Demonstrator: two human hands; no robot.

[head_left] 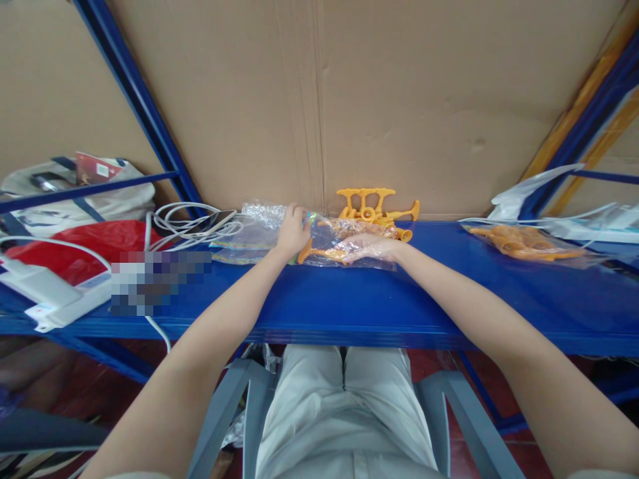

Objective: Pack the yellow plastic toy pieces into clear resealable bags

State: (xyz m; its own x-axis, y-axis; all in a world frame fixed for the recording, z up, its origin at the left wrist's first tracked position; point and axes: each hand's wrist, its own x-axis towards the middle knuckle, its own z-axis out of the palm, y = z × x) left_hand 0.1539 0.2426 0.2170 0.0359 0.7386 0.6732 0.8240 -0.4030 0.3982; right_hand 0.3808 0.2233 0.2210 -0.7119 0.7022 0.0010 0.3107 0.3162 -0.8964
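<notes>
A clear plastic bag (349, 256) lies on the blue shelf (319, 299) in front of me, with orange plastic parts (324, 253) inside it. My left hand (292, 229) grips the bag's left end, fingers curled around it. My right hand (367, 247) is slid inside the bag, fingers stretched flat beside the orange parts. Just behind the bag, more loose orange plastic pieces (372, 206) stand against the cardboard wall.
Another clear bag with orange parts (522, 243) lies at the right, next to white bags (529, 189). Coiled white cables (190, 223) and crumpled clear bags (254, 219) lie to the left. A white power strip (44, 289), red bag (90, 246) and tote bag sit at far left.
</notes>
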